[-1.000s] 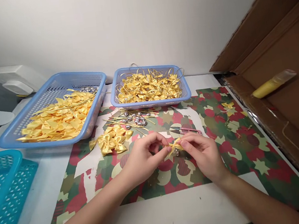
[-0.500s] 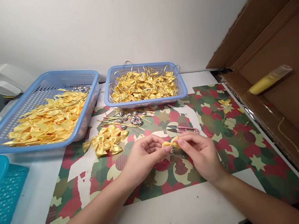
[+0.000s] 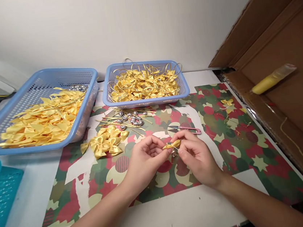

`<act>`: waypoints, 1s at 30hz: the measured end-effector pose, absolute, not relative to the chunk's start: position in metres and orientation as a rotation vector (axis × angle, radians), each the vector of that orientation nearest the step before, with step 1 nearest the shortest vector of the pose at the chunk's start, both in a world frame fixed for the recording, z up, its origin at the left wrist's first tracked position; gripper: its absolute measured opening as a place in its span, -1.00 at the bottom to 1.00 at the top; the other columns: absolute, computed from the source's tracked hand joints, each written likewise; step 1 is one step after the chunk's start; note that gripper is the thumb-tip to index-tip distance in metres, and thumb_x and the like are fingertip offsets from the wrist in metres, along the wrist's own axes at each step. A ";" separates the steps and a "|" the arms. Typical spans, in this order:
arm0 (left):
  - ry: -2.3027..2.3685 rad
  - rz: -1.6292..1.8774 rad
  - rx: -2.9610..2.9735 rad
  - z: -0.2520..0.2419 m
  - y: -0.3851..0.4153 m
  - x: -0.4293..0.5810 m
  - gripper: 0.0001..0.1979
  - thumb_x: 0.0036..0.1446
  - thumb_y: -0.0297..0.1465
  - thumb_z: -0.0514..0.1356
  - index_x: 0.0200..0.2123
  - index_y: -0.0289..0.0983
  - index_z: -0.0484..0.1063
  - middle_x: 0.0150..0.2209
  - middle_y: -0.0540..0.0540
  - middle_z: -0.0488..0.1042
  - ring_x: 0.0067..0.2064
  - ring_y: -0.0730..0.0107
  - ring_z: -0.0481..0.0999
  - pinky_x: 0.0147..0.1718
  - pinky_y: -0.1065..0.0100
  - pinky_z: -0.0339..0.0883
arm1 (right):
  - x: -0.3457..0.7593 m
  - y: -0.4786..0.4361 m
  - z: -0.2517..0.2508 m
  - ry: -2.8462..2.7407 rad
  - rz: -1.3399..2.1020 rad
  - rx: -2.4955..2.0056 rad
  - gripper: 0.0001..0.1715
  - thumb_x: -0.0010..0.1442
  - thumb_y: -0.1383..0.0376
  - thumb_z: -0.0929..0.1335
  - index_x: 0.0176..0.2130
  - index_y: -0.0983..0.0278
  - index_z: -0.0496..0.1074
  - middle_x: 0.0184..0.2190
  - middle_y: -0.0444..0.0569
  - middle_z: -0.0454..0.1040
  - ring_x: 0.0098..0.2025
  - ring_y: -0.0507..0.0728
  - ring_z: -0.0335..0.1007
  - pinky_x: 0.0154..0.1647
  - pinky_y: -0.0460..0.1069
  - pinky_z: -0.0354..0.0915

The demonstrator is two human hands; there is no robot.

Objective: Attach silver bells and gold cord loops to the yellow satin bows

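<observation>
From the head camera we see the left hand [image 3: 146, 159] and the right hand [image 3: 197, 155] meeting over the patterned mat [image 3: 242, 143]. Thumb and forefinger of each hand pinch one end of a small yellow bow [image 3: 171, 145], held just above the mat. Pink scissors [image 3: 187, 128] lie just behind the right hand. A pile of bows [image 3: 104, 142] and silver bells [image 3: 131, 119] lie in front of the large blue basket [image 3: 35, 146] and the small blue basket [image 3: 144, 101]
</observation>
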State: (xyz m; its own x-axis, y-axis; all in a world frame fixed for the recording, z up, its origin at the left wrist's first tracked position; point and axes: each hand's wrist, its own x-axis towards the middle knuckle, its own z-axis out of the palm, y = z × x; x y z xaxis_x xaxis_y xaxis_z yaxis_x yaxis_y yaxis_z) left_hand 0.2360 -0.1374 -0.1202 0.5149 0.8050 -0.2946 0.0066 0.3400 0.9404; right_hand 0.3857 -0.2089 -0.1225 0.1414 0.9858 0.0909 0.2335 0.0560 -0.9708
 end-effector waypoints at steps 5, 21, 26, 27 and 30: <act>0.921 0.649 1.137 -0.120 -0.139 0.238 -0.81 -0.08 -0.44 0.34 -0.50 -0.31 0.34 -0.56 0.06 0.41 -0.52 0.58 0.37 -0.54 0.53 0.27 | 0.384 -0.209 -0.121 -1.295 0.952 -1.388 -0.68 0.15 0.43 0.24 -0.59 0.28 0.12 -0.26 -0.03 0.28 -0.23 0.08 0.29 -0.42 -0.09 0.22; 0.912 0.720 1.238 -0.120 -0.143 0.235 -0.86 -0.05 -0.50 0.28 -0.55 -0.28 0.37 -0.49 0.01 0.49 -0.48 0.52 0.47 -0.51 0.50 0.39 | 0.384 -0.210 -0.121 -1.308 0.932 -1.413 -0.69 0.17 0.41 0.23 -0.58 0.27 0.11 -0.27 -0.05 0.22 -0.24 0.07 0.23 -0.40 -0.08 0.22; 0.896 0.798 1.370 -0.120 -0.145 0.236 -0.85 -0.05 -0.58 0.25 -0.57 -0.27 0.37 -0.49 0.04 0.50 -0.47 0.52 0.49 -0.49 0.51 0.41 | 0.383 -0.210 -0.122 -1.337 0.895 -1.426 -0.70 0.16 0.43 0.23 -0.57 0.26 0.09 -0.29 -0.05 0.21 -0.27 0.06 0.22 -0.44 -0.08 0.17; 0.895 0.828 1.415 -0.120 -0.146 0.236 -0.84 -0.05 -0.60 0.25 -0.57 -0.27 0.38 -0.49 0.04 0.51 -0.46 0.52 0.49 -0.48 0.52 0.41 | 0.383 -0.210 -0.121 -1.348 0.877 -1.428 -0.70 0.15 0.43 0.23 -0.57 0.26 0.09 -0.31 -0.05 0.20 -0.28 0.06 0.22 -0.44 -0.07 0.16; 0.895 0.906 1.540 -0.121 -0.149 0.235 -0.81 -0.08 -0.64 0.24 -0.57 -0.26 0.39 -0.48 0.05 0.55 -0.43 0.51 0.52 -0.44 0.52 0.41 | 0.381 -0.211 -0.120 -1.382 0.820 -1.424 -0.70 0.15 0.44 0.23 -0.57 0.26 0.08 -0.34 -0.06 0.17 -0.30 0.06 0.22 -0.43 -0.06 0.16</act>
State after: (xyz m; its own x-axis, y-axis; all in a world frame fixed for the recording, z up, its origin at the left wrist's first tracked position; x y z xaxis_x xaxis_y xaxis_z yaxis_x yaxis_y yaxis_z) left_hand 0.2345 -0.1486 -0.1207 0.4256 0.9008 0.0863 0.0757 -0.1305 0.9886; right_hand 0.3809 -0.2107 -0.1200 0.1346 0.9797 0.1484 0.3391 0.0952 -0.9359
